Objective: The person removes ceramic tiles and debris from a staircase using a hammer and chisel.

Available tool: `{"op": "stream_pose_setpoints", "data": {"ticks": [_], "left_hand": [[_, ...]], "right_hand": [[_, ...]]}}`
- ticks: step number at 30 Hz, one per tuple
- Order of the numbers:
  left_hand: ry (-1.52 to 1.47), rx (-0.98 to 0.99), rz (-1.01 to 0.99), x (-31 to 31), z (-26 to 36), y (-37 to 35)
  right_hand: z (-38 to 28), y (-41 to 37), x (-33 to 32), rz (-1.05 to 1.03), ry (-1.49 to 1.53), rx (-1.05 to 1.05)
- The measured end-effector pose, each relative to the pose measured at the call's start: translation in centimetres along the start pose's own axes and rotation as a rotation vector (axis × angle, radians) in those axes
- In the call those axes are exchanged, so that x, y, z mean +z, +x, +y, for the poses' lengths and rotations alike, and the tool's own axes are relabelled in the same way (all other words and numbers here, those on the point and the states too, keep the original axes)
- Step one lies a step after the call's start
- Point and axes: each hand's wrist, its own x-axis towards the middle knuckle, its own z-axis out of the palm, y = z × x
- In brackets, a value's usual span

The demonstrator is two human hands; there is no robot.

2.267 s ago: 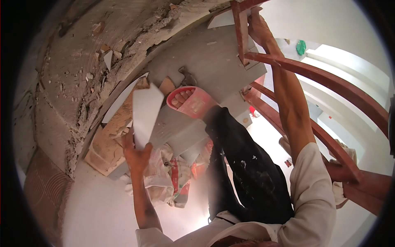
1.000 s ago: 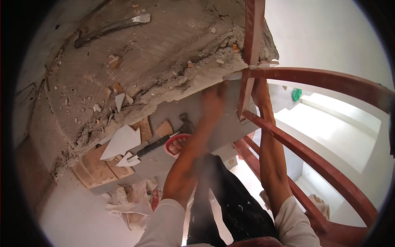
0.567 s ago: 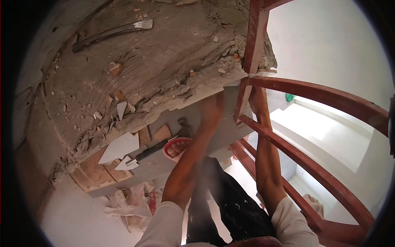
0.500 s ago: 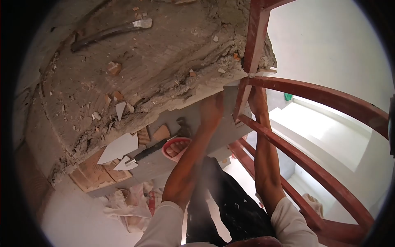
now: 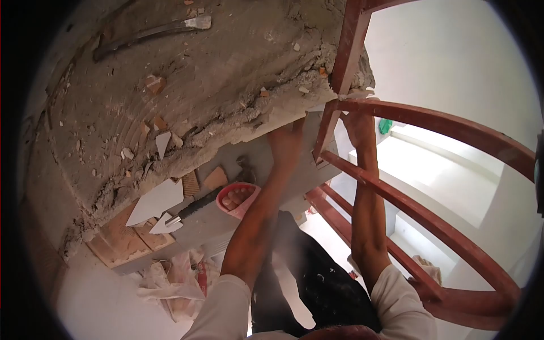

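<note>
Across the grey step, my left hand has moved nearer my right hand, the openness and grip of both hidden, by the thin white tile piece under the rough mortar edge, probably stiff, brittle, best held at both ends.

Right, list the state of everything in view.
Left hand: at cement's edge, grip unclear
Right hand: beside railing, grip unclear
Railing: upright
Trowel: lying, unheld
Hammer: lying, unheld
Bar: lying
White piece: pointed, lying
Sandal: worn
Trousers: white-spotted
Bag: crumpled
Cement: rough, strewn with chips
</note>
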Motion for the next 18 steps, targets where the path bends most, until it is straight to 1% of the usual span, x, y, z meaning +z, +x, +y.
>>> {"op": "stream_pose_setpoints", "data": {"ticks": [1, 2, 4, 7, 9, 10, 12, 15, 18], "left_hand": [[-0.113, -0.082, 0.036, 0.3, 0.4, -0.3], [-0.098, -0.138, 0.011, 0.4, 0.6, -0.5], [-0.058, -0.253, -0.042, 0.1, 0.6, -0.9], [0.029, -0.261, -0.087, -0.3, 0.6, -1.1], [0.018, -0.201, -0.03, 0.0, 1.0, -1.1], [0.015, -0.17, 0.002, 0.2, 1.1, -0.9], [0.063, -0.118, -0.02, 0.2, 0.4, -0.8], [0.138, -0.014, -0.065, 0.1, -1.0, -1.0], [0.159, 0.049, -0.106, 0.0, -1.1, -0.5]], "right_hand": [[-0.3, 0.2, 0.2, -0.03, 0.181, 0.01], [-0.4, 0.0, 0.3, 0.004, 0.129, 0.004], [-0.9, 0.0, 0.5, -0.005, -0.029, 0.028], [-0.8, 0.0, 0.2, -0.04, -0.191, 0.009], [-0.8, 0.2, -0.1, -0.015, -0.188, 0.005], [-0.9, 0.0, 0.3, 0.022, -0.14, 0.021], [-0.6, -0.3, 0.7, 0.085, -0.097, 0.034], [0.1, 0.1, -0.9, 0.064, -0.223, 0.048], [0.0, 0.0, -0.8, 0.055, -0.211, 0.034]]}}
